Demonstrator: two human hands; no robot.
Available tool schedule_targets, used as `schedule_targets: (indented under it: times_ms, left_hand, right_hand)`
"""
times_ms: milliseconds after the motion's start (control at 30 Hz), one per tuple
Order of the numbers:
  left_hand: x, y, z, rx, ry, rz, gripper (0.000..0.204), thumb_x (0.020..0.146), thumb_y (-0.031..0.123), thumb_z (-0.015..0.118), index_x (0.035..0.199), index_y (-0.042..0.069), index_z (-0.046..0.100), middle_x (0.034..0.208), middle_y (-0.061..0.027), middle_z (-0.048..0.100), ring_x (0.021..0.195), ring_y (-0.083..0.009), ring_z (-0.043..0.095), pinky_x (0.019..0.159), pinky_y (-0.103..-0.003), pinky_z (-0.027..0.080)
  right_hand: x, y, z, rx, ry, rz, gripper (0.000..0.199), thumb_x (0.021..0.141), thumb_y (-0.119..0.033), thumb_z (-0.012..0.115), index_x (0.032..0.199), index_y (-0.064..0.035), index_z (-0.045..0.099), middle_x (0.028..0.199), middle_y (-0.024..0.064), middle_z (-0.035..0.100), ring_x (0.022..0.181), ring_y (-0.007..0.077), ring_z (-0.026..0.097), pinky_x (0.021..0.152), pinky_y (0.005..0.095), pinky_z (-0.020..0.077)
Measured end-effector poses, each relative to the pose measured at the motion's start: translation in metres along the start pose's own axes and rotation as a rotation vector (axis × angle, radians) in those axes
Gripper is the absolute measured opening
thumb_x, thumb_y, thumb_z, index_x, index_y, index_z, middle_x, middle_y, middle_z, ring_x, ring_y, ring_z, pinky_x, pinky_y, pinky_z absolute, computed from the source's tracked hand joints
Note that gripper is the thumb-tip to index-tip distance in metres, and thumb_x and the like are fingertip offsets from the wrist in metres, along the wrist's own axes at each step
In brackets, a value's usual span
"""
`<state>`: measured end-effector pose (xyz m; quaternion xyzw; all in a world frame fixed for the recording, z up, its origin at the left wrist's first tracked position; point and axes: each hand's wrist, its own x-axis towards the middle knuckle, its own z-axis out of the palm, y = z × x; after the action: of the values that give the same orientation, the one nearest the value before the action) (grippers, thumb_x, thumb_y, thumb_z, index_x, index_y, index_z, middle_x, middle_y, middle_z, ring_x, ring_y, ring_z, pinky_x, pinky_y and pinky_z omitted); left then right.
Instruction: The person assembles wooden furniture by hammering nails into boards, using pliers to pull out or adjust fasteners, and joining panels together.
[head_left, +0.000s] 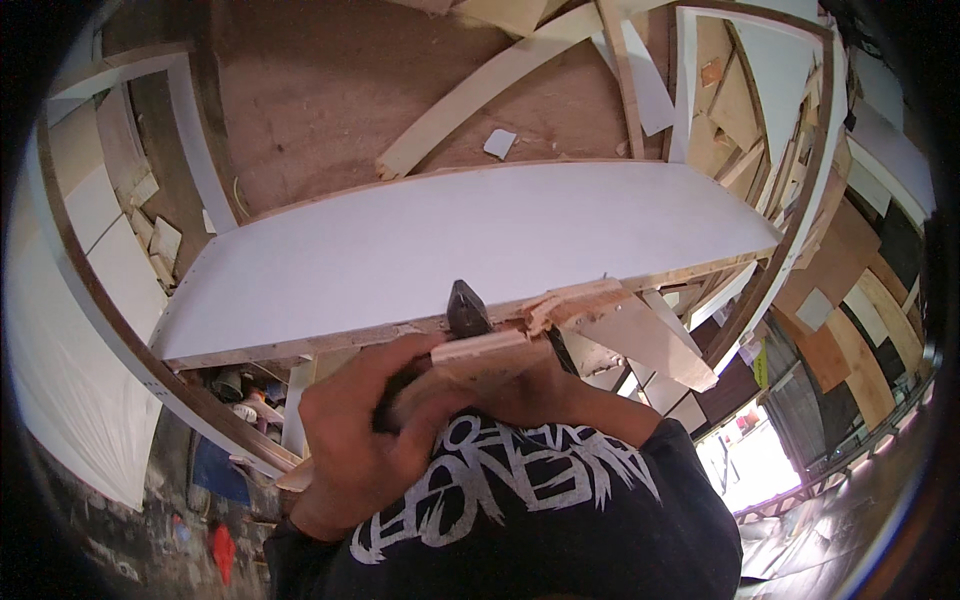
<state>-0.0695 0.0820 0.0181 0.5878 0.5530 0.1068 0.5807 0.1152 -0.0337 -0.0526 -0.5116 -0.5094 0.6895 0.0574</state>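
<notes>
A long white board [450, 240] lies across the view, its raw wooden edge facing me. A hammer with a dark metal head [466, 310] and a pale wooden handle [480, 360] is pressed against that edge. My left hand [355, 440] is wrapped around the handle from the left. Just under the handle's right side, my right hand [545, 395] is closed; its fingers are partly hidden, and a black printed sleeve covers the forearm. A splintered piece of pale wood [575, 303] sticks out from the board's edge right of the hammer head.
Behind the white board lies a brown plywood sheet [330, 90] with a curved wooden strip [470, 100] and small offcuts. White panels [70, 330] lean at the left. More boards and offcuts [840, 260] are stacked at the right. Clutter [245, 400] sits below the board.
</notes>
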Motion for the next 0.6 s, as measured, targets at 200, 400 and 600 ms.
schedule_targets:
  times_ms: [200, 400, 600]
  left_hand:
    - [-0.005, -0.003, 0.006, -0.007, 0.044, 0.020, 0.039, 0.082, 0.016, 0.084, 0.114, 0.000, 0.068, 0.095, -0.0159, 0.074, 0.087, -0.0248, 0.074, 0.080, -0.032, 0.056]
    - [-0.010, -0.006, 0.011, -0.044, 0.081, -0.023, 0.048, 0.086, 0.019, 0.079, 0.128, 0.000, 0.064, 0.102, -0.0179, 0.074, 0.095, -0.0245, 0.071, 0.088, -0.034, 0.053]
    - [-0.018, 0.001, 0.015, -0.066, 0.079, 0.046, 0.045, 0.091, 0.025, 0.070, 0.128, -0.001, 0.067, 0.104, -0.0167, 0.075, 0.093, -0.0214, 0.070, 0.088, -0.033, 0.053]
  right_hand:
    - [0.010, -0.022, -0.015, 0.378, 0.277, -0.082, 0.039, 0.084, -0.022, 0.076, 0.118, -0.0063, 0.070, 0.117, 0.0160, 0.072, 0.108, 0.0308, 0.069, 0.099, 0.0434, 0.0507]
    - [0.012, -0.016, -0.012, 0.562, 0.247, 0.005, 0.052, 0.084, -0.023, 0.076, 0.130, -0.0029, 0.062, 0.124, 0.0137, 0.069, 0.114, 0.0268, 0.066, 0.104, 0.0404, 0.0488]
    - [0.002, 0.001, 0.006, 1.232, 0.124, -0.103, 0.059, 0.091, -0.020, 0.072, 0.140, 0.0028, 0.050, 0.132, 0.0164, 0.063, 0.117, 0.0269, 0.064, 0.103, 0.0390, 0.0504]
